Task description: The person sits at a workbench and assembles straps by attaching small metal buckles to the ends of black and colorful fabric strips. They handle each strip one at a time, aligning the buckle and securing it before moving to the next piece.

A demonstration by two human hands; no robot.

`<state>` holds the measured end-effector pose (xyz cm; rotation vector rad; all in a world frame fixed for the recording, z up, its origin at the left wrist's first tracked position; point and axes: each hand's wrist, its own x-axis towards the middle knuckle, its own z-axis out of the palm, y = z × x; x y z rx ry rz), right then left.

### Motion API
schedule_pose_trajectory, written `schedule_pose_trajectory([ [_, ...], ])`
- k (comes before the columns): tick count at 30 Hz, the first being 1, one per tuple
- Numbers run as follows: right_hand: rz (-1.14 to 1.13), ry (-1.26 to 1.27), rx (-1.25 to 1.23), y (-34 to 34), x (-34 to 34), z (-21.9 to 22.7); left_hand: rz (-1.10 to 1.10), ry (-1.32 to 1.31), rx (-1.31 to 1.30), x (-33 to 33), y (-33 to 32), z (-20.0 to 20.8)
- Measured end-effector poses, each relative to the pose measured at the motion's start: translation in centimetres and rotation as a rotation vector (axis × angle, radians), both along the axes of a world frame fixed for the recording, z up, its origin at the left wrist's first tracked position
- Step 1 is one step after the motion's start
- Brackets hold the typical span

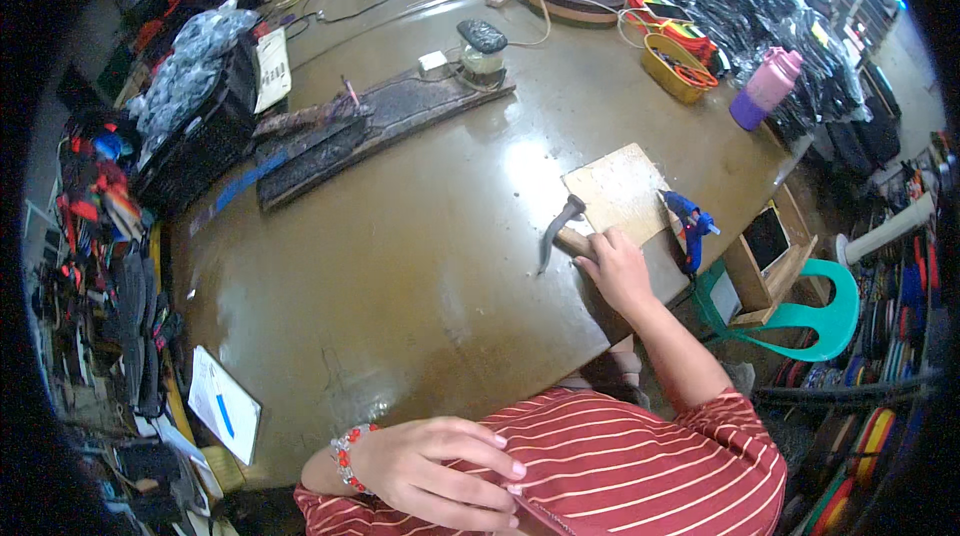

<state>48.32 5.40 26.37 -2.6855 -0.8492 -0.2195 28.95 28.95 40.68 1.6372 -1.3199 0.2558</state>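
Near the right front edge of the brown surface [400, 266], a hammer [570, 239] is held by the right hand [620, 274], whose fingers are bent over its wooden handle. The dark head is positioned just beside a pale square board [622, 186]; a blue glue gun [688, 226] is placed by the board's right side. The left hand [440, 468] is held before a striped shirt [640, 456], its fingers loosely bent; whether cloth is pinched cannot be told.
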Motion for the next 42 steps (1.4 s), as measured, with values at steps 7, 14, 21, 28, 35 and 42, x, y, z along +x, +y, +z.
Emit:
schedule_pose_trajectory([
  [7, -0.026, -0.196, -0.257, -1.4, 13.2, 7.7, -0.228, 0.438, -0.147, 0.3, 2.3, -4.2],
  [14, -0.159, 0.307, -0.533, -11.5, 25.6, 9.0, 0.098, 0.742, -0.487, -2.6, 2.3, -11.6],
  [21, -0.632, -0.312, 0.048, -23.3, 22.7, -2.2, 0.222, 0.834, -0.545, 0.1, 0.5, -12.4],
  [28, -1.561, -0.131, 0.237, -39.9, 11.1, -5.8, 0.213, 0.883, -0.147, 2.8, -2.2, -10.8],
  [35, -1.19, 0.149, 0.077, -50.8, 15.4, -12.2, 0.088, 0.835, -0.043, 3.9, -6.4, -11.5],
  [42, -1.018, -0.058, -0.212, -48.2, 25.7, -11.2, 0.206, 0.731, -0.135, 2.4, -7.3, -11.3],
])
